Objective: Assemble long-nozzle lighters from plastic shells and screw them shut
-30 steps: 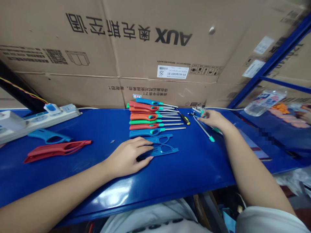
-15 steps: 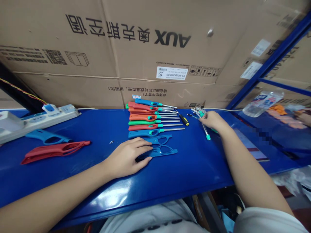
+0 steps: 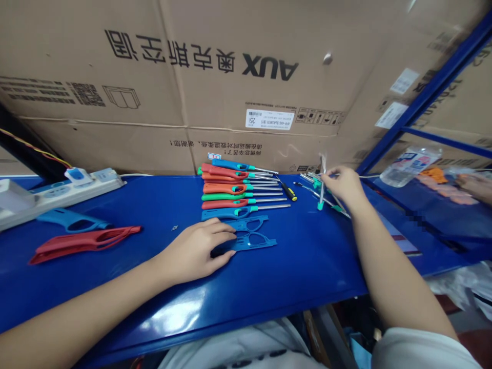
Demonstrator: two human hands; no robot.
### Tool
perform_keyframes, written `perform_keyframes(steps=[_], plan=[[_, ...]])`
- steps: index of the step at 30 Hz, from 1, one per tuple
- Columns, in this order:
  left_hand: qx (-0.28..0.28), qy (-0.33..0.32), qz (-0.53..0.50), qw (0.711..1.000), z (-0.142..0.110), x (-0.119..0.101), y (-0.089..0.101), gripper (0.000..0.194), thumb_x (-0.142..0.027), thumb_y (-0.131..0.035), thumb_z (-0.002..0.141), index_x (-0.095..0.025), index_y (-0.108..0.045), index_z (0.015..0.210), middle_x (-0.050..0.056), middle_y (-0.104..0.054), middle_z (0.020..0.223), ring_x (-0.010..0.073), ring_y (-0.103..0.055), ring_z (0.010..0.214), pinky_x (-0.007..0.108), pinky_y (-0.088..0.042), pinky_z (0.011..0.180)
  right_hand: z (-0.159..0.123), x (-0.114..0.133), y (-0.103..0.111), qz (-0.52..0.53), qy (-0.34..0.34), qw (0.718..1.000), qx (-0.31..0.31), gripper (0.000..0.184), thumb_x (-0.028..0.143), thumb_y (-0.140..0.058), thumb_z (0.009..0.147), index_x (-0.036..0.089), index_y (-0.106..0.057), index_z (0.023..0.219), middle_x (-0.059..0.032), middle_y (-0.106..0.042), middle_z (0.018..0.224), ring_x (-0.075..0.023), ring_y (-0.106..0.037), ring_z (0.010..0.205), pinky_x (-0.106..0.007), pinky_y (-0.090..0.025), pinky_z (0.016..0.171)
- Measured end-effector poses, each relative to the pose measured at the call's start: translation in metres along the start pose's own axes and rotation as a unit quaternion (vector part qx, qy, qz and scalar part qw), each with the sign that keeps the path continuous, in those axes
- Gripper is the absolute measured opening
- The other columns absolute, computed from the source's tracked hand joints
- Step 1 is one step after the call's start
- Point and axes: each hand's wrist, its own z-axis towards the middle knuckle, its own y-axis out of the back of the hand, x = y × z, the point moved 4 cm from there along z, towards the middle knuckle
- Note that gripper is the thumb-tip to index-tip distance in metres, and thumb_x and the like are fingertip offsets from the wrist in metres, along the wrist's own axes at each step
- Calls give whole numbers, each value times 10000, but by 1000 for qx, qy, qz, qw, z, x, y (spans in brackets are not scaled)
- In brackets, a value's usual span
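Observation:
My left hand rests on the table, thumb and fingers closed around the near ends of two blue lighter shell halves; the covered ends are hidden. Over at the right, my right hand pinches a metal lighter tube with a green end, held close to upright. Beneath and beside it lies a small pile of similar tubes with green parts. A row of assembled lighters in blue, red, orange and green lies between the hands, tubes pointing right.
A black-and-yellow screwdriver lies by the lighter tips. To the left are red shells, a blue shell, tiny metal pins and a power strip. Cardboard stands behind; at right are a plastic bottle and another person's hand.
My right hand has lifted a metal tube from the pile, bringing it more upright, and shifted slightly right. My left hand stays on the blue shells. The view has shifted slightly.

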Motion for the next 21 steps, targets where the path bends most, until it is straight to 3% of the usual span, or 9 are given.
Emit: perform_keyframes(steps=[3, 6, 11, 14, 18, 21], plan=[[23, 22, 1, 999, -2, 4, 7, 233, -314, -627, 924, -225, -727, 1114, 65, -733, 1186, 246, -694, 1061, 379, -583, 907, -5, 12, 11, 65, -20, 996, -58, 155, 361, -604, 838, 210, -593, 807, -148, -737, 856, -308, -718, 850, -429, -565, 791], [37, 44, -2, 998, -6, 8, 12, 229, -292, -654, 895, -242, -736, 1103, 53, -735, 1194, 245, -709, 1053, 363, -588, 893, -12, 32, 8, 135, -2, 988, -81, 131, 353, -566, 862, 227, -539, 835, -133, -736, 941, -266, -725, 883, -404, -576, 832], [67, 77, 22, 995, -10, 8, 19, 256, -306, -681, 877, -235, -750, 1114, 68, -733, 1221, 282, -714, 1077, 426, -587, 933, -35, 76, -6, 260, 67, 962, -45, 146, 370, -561, 894, 252, -476, 884, -65, -713, 864, -222, -722, 808, -342, -593, 693], [40, 95, 28, 994, -10, 0, 25, 363, -390, -667, 905, -214, -714, 1218, 90, -725, 1244, 296, -682, 1149, 458, -569, 984, -60, 109, -10, 265, 160, 951, -18, 117, 337, -574, 915, 247, -501, 899, -46, -668, 811, -206, -674, 738, -332, -558, 647], [2, 80, 8, 997, -8, -10, 19, 322, -386, -642, 943, -232, -703, 1219, 61, -737, 1205, 261, -681, 1125, 426, -573, 963, -93, 139, -17, 235, 282, 930, 3, 66, 282, -562, 952, 230, -521, 944, -55, -641, 837, -184, -619, 718, -317, -526, 650], [-97, 38, 10, 994, -7, -7, 14, 291, -329, -610, 976, -211, -681, 1233, 67, -740, 1159, 232, -677, 1069, 398, -557, 943, -109, 148, -26, 212, 349, 913, 24, 44, 255, -550, 970, 223, -535, 997, -56, -629, 867, -174, -595, 732, -307, -510, 665]])
